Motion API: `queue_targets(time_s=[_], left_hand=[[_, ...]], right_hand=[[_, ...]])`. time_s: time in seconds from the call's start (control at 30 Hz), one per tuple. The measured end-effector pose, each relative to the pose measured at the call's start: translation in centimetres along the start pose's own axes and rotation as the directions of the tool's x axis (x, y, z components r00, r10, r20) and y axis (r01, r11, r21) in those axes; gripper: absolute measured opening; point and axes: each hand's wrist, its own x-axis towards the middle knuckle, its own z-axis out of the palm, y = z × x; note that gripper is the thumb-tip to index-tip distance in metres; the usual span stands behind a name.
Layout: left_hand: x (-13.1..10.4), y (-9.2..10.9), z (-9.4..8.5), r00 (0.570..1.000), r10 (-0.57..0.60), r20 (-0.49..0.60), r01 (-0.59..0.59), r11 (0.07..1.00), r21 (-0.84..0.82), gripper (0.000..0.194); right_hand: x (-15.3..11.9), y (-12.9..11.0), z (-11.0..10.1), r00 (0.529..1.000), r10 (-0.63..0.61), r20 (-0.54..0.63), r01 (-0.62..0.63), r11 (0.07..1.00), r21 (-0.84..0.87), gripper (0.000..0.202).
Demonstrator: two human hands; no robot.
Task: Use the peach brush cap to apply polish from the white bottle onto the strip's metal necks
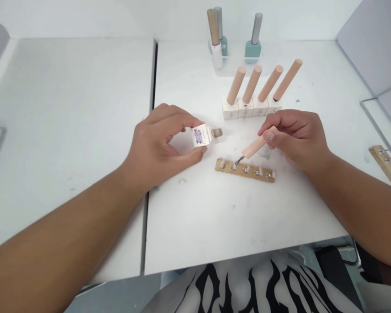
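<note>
Between thumb and fingers, my left hand [166, 143] pinches a small white nail polish bottle [201, 135], tipped so its uncapped neck points right. A floral print shows on its base. My right hand [295, 137] grips the peach handle of a nail polish brush [254, 148], bristles slanting down to the left. The brush tip appears to touch, or hover just over, the second piece from the left on a wooden strip [239, 174]. Several round metal studs sit along that strip, some with small clear pieces on them.
Several white bottles with peach caps [247, 104] stand in a row behind. A clear tray [234, 65] holds a gold-capped white bottle [217, 52] and teal bottles [253, 48]. Another studded wooden strip [386, 163] and a metal frame lie at right. A dark seam [150, 174] divides the tabletops.
</note>
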Motion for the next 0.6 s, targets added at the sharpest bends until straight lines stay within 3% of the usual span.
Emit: queue_targets(time_s=[0.37,0.6], left_hand=[[0.08,0.05,0.13,1.0,0.022,-0.004,-0.022,0.999,-0.039,0.026],[0.22,0.43,0.46,0.999,0.047,-0.011,-0.048,0.999,-0.024,0.027]], right_hand=[[0.31,-0.33,0.17,0.985,-0.094,-0.146,0.111,0.988,0.108,0.017],[0.17,-0.35,0.81,0.956,-0.154,-0.25,0.174,0.983,0.059,0.011]])
